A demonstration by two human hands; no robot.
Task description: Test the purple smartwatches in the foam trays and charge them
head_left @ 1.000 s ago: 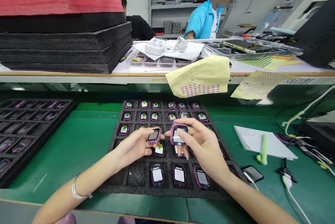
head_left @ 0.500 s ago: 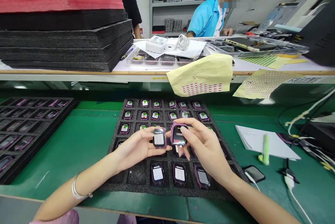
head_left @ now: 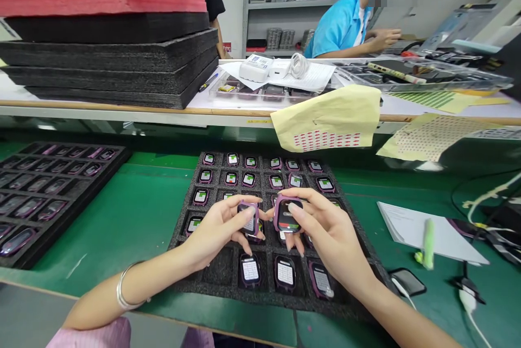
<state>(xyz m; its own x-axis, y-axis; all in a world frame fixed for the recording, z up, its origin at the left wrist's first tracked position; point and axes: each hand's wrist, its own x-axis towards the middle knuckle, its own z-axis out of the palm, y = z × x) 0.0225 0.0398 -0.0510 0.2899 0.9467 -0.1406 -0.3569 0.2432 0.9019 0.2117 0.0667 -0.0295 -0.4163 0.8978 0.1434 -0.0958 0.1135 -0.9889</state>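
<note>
My left hand (head_left: 222, 226) grips a purple-framed smartwatch body (head_left: 252, 223), its thumb lying across the lit screen. In my right hand (head_left: 321, 223) is a second purple smartwatch body (head_left: 285, 216) with a mostly dark screen; the thumb rests on its glass. The two watches are held side by side, a small gap between them. Beneath both hands lies a black foam tray (head_left: 220, 295) with rows of similar watches in its pockets, many screens lit white and green. A watch showing a white keypad-like grid (head_left: 249, 270) sits in the front row.
Another foam tray (head_left: 91, 182) of watches lies at left. Stacked foam (head_left: 122, 65) stands on the shelf, beside a white adapter (head_left: 256, 68). Yellow paper (head_left: 328, 114) hangs over the shelf edge. Papers (head_left: 407, 228), a green highlighter (head_left: 429, 245) and cables are at right. Two people are behind.
My left thumb has moved onto the screen of the left watch. Both watches stay in hand. The view has shifted slightly, and the person in blue has raised a hand.
</note>
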